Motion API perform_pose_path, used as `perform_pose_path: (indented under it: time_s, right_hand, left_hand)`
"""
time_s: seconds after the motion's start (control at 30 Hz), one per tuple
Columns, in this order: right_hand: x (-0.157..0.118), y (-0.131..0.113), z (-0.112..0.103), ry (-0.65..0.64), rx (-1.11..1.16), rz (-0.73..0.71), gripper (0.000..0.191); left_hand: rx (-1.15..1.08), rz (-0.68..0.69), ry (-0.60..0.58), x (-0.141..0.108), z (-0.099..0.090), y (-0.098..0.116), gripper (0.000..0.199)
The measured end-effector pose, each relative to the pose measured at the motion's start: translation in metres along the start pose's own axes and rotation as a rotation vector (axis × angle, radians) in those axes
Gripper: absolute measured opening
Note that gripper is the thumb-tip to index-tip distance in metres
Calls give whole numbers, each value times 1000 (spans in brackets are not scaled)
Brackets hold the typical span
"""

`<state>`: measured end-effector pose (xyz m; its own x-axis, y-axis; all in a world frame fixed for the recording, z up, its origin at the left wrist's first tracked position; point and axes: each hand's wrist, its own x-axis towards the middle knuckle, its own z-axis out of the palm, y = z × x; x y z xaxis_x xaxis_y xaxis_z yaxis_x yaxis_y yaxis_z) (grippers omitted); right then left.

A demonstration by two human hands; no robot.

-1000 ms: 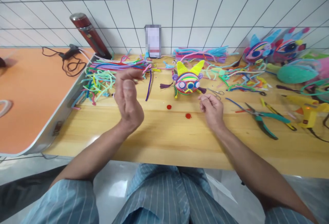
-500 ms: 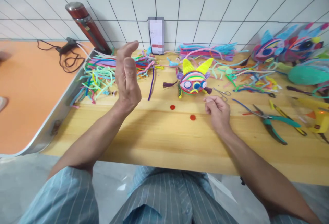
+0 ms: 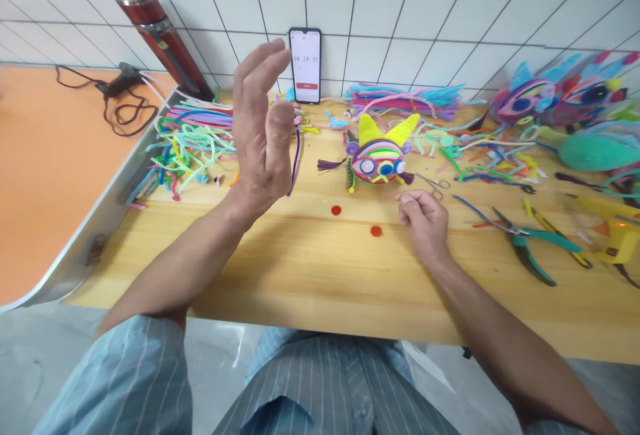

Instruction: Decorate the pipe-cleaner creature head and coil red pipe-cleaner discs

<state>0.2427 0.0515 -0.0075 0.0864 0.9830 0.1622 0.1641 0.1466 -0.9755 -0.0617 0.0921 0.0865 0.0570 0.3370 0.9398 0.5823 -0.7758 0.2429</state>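
Note:
My left hand (image 3: 265, 125) is raised above the table, palm turned inward, fingers extended and a little curled, with nothing in it. Behind it stands a phone (image 3: 306, 65) with a timer on its screen. My right hand (image 3: 425, 222) rests on the wood with its fingers curled together; whether something small is in the fingertips is hidden. Just beyond it sits a colourful pipe-cleaner mask figure (image 3: 383, 158) with yellow horns and dark tassels. Small scissors (image 3: 435, 183) lie beside it. Two red discs (image 3: 336, 210) lie on the table between my hands.
Pipe cleaners (image 3: 197, 138) are heaped at the left, and another bundle (image 3: 405, 98) lies at the back. Pliers (image 3: 530, 238), a yellow cutter (image 3: 557, 228) and a glue gun (image 3: 620, 232) are at the right. A reddish flask (image 3: 167, 48) stands against the tiled wall.
My left hand has shifted up and to the right, partly nearing the phone in view. My right hand stays nearly where it was. The phone screen now reads clearly.

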Motion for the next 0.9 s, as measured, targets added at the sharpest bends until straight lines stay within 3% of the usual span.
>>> perform_pose_path:
  time_s: [0.1,0.17,0.23,0.3,0.43,0.47,0.57,0.73,0.83,0.9]
  right_hand:
    - [0,-1,0,6,-17,-1,17]
    - [1,-1,1,10,-25,-2,19]
    - [1,-1,1,9,-31,5,20]
    - [1,-1,1,5,-36,20,21]
    - [1,1,2,2,-30,51,22]
    - [0,1,2,2,-27,55,22]
    - [0,1,2,-8,-19,64,23]
    - [1,3,1,-24,-40,53,24]
    - [2,4,1,-19,-39,51,24]
    - [2,4,1,-14,-32,51,24]
  left_hand:
    - [165,-143,-50,9,8,-7,51]
    - [306,-227,-145,14,19,-16,64]
    - [399,-206,-293,14,38,-34,79]
    - [451,-280,-517,6,63,-57,80]
    - [475,-611,-917,-32,107,-98,88]
    - [477,-648,-954,-42,113,-105,91]
    - [506,-668,-986,-59,120,-112,97]
    - [448,-753,-1021,-49,115,-112,102]
    - [312,-791,-918,-39,105,-119,90]
    - [250,-696,-770,-30,91,-126,83]
